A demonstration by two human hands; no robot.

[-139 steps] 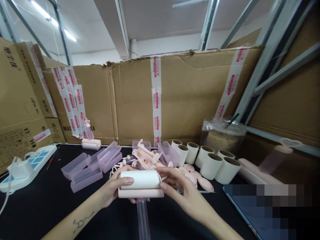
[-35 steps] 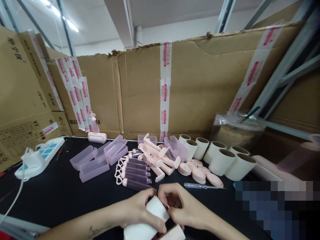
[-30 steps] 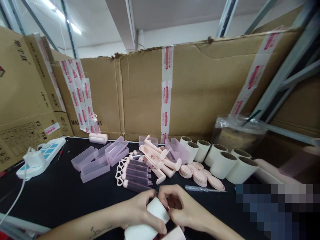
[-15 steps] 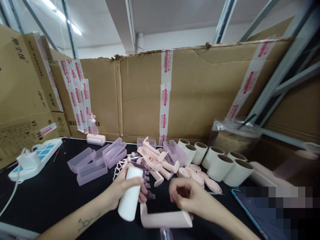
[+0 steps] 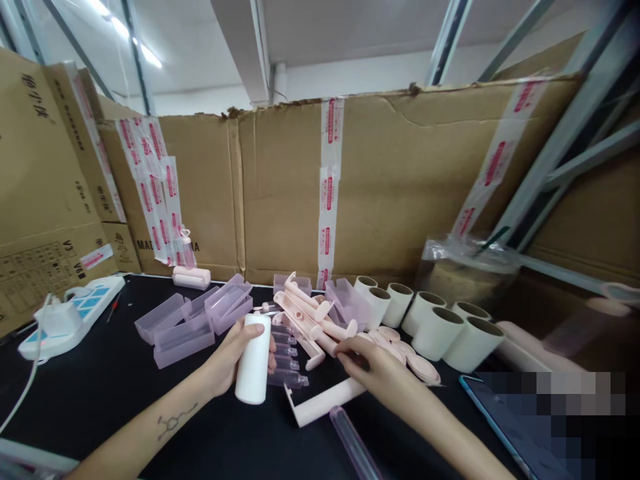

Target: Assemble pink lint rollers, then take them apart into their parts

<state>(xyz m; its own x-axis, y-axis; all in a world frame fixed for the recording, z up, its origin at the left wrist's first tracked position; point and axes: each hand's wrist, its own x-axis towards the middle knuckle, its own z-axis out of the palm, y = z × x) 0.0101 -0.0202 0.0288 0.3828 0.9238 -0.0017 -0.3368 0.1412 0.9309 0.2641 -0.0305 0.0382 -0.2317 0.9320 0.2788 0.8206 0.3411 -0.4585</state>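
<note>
My left hand (image 5: 240,357) is wrapped round a plain white cylinder (image 5: 253,363), held tilted slightly above the black table. My right hand (image 5: 375,367) reaches over the near edge of a pile of pale pink plastic parts (image 5: 305,317). Its thumb and forefinger stretch towards the pile, slightly apart. A long pink holder with an upturned end (image 5: 325,402) runs under this hand and appears held by the lower fingers, which are hidden. Below it lies a clear purplish tube (image 5: 353,443). Several translucent purple bottles (image 5: 287,379) lie between the hands.
Translucent purple trays (image 5: 185,340) stand at left, near a white power strip (image 5: 75,317). Pink discs (image 5: 425,369) and upright white tubes (image 5: 440,333) are at right. A phone (image 5: 500,420) lies at the right edge. A cardboard wall (image 5: 280,193) closes off the back.
My left hand has brought the white cylinder up and turned it more upright. My right hand has moved forward to the pink pile; the pink holder has shifted forward and tilted, exposing more purplish tube.
</note>
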